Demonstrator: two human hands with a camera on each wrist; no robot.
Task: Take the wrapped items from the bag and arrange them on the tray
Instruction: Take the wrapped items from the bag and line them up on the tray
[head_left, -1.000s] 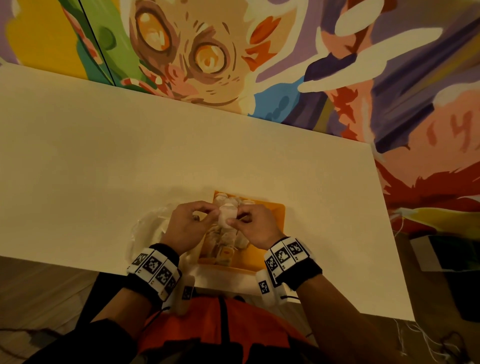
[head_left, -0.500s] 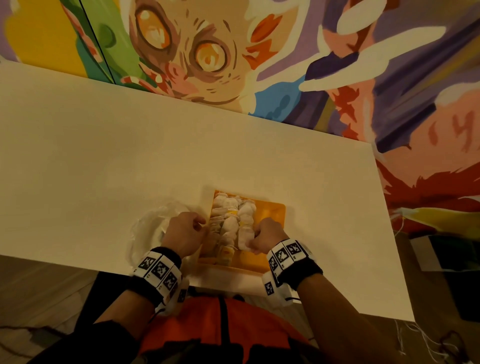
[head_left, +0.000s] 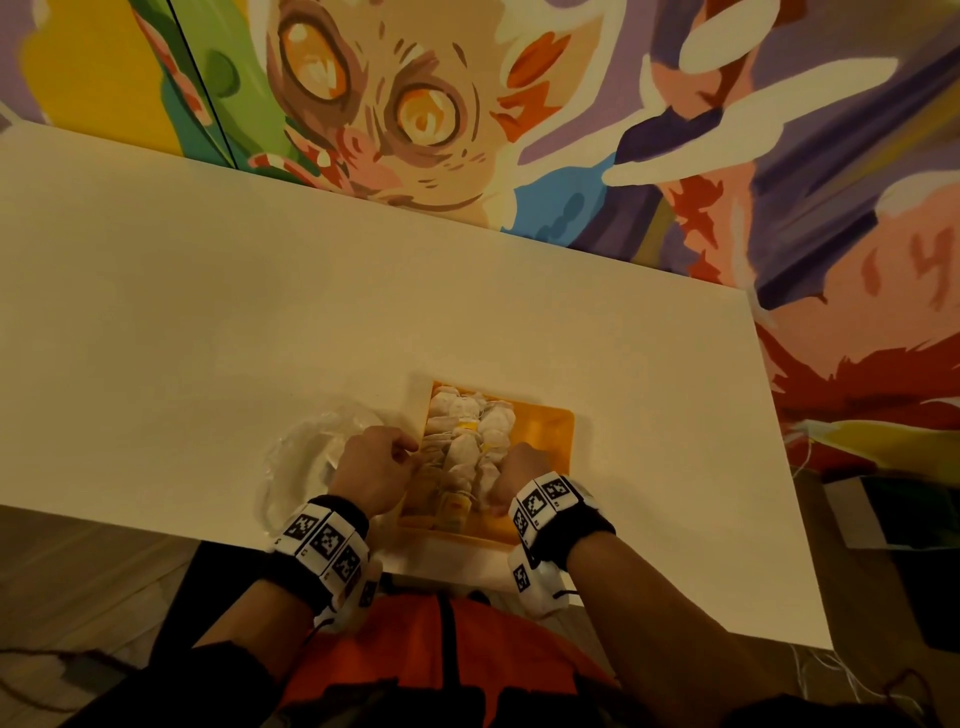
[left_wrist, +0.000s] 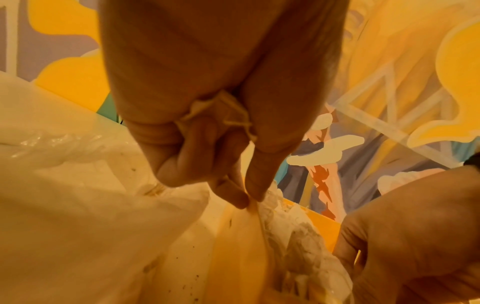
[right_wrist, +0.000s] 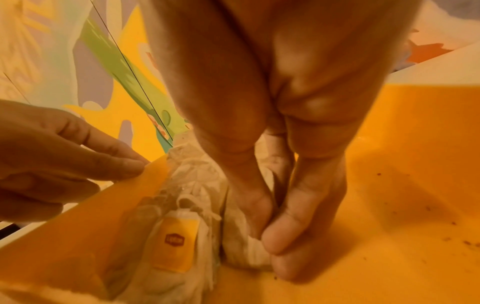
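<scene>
Wrapped items (head_left: 467, 447) lie packed in rows on left part of orange tray (head_left: 545, 441), same as half second ago; hands barely shifted. Right hand (head_left: 514, 478) fingers (right_wrist: 293, 230) pinch one wrapped item in tray. Left hand (head_left: 371, 467) pinches string at tray's left rim. Clear bag (head_left: 301, 457) just left, on white counter (head_left: 208, 312); colourful mural (head_left: 519, 104) behind.

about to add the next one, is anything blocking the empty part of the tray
Nothing visible does. The tray's right side is bare orange beside the wrapped items; the right hand pinches one at that edge.
</scene>
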